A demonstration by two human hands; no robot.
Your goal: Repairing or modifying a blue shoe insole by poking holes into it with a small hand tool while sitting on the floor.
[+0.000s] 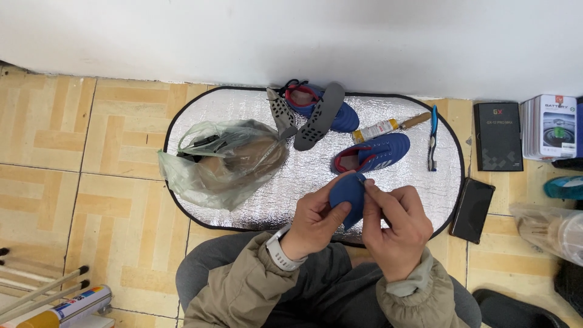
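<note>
My left hand [316,220] grips a curved blue piece of shoe material [347,193] from the left side. My right hand [393,228] pinches the top right edge of that same piece with thumb and forefinger. Both hands hover over the near edge of a silver oval mat [243,109]. Two blue shoes with red lining lie beyond: one [371,153] just past my hands, the other [313,103] at the mat's far edge, under a grey perforated insole [319,117].
A translucent green plastic bag [221,161] with dark contents lies on the mat's left. A glue tube [382,129] and a blue tool [433,136] lie at the right. Dark boxes [498,135], a phone [473,209] and a sealant cartridge [67,308] lie on the tiled floor.
</note>
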